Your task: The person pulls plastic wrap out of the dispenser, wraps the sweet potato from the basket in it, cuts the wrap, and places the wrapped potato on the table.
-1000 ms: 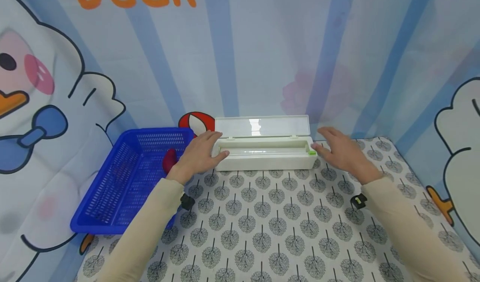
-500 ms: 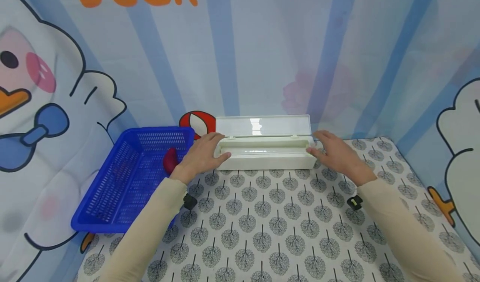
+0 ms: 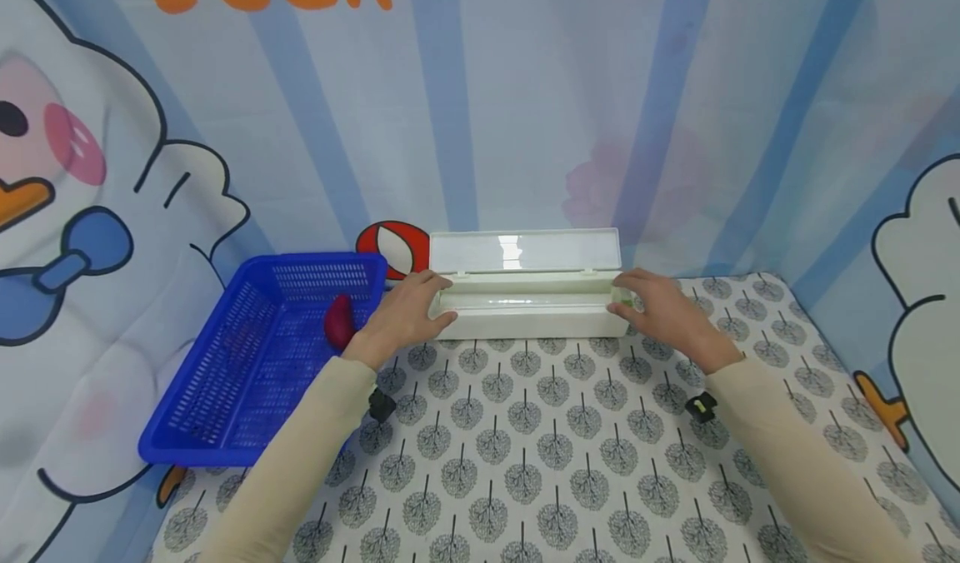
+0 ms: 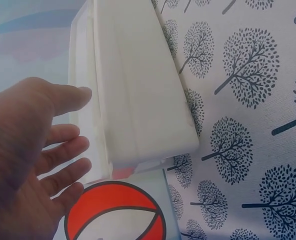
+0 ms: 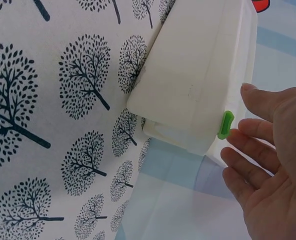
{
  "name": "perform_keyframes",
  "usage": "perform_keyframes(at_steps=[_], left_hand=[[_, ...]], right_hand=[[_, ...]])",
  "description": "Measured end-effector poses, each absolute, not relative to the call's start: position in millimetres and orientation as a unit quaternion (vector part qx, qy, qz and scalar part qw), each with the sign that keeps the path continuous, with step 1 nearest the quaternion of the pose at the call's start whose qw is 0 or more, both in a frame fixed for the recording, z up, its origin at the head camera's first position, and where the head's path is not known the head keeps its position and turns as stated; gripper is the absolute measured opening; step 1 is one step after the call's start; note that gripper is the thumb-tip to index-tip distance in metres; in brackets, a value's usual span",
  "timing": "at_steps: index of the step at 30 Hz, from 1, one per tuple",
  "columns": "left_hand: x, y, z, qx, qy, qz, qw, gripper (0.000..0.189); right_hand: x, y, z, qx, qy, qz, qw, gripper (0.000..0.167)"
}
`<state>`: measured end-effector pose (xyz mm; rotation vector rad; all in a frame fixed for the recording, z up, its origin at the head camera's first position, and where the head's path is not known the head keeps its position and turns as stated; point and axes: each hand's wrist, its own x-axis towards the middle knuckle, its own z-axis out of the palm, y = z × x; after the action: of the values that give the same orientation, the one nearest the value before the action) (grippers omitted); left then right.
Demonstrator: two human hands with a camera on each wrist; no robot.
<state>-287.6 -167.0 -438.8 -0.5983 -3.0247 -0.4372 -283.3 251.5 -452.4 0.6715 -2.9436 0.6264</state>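
A long white cling film dispenser (image 3: 532, 323) lies at the back of the table with its clear lid (image 3: 472, 252) raised toward the backdrop. My left hand (image 3: 405, 313) is at its left end, thumb and fingers apart and loosely bent. At the opposite end, my right hand (image 3: 667, 309) has its fingertips over the box's rim. In the right wrist view a small green slider (image 5: 226, 125) sits on the box edge, close to the index and middle fingertips. The left wrist view shows the left thumb extended beside the box's top edge. Neither hand grips anything.
To the left stands a blue plastic basket (image 3: 161, 446) with a dark red object (image 3: 340, 321) in it, partly behind the left wrist. A tree-patterned cloth (image 3: 525, 463) covers the table. A printed cartoon backdrop (image 3: 525, 113) rises directly behind the dispenser.
My right hand has moved left, from beside the dispenser to over its right end. The left hand has stayed almost in place. The dispenser and basket have not moved.
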Motion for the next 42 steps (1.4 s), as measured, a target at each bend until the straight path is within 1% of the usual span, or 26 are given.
perform_keyframes(at_steps=[5,12,22,30,42], left_hand=[[-287,-167,-442,-0.2,-0.97,-0.137,0.025,0.051],[-286,-167,-446,-0.204,-0.969,-0.136,0.016,0.04],[-290,-167,-447,-0.192,-0.971,-0.145,0.0,0.031],[-290,-165,-448,-0.189,-0.97,-0.15,-0.003,0.028],[-297,-168,-451,-0.209,-0.965,-0.157,0.027,0.022]], right_hand=[[-284,250,-456,0.22,-0.952,0.212,0.029,0.051],[-285,249,-461,0.217,-0.95,0.22,0.035,0.043],[-289,243,-462,0.224,-0.95,0.211,0.056,0.03],[-289,240,-464,0.224,-0.95,0.208,0.055,0.022],[-289,234,-466,0.212,-0.954,0.2,0.068,0.018]])
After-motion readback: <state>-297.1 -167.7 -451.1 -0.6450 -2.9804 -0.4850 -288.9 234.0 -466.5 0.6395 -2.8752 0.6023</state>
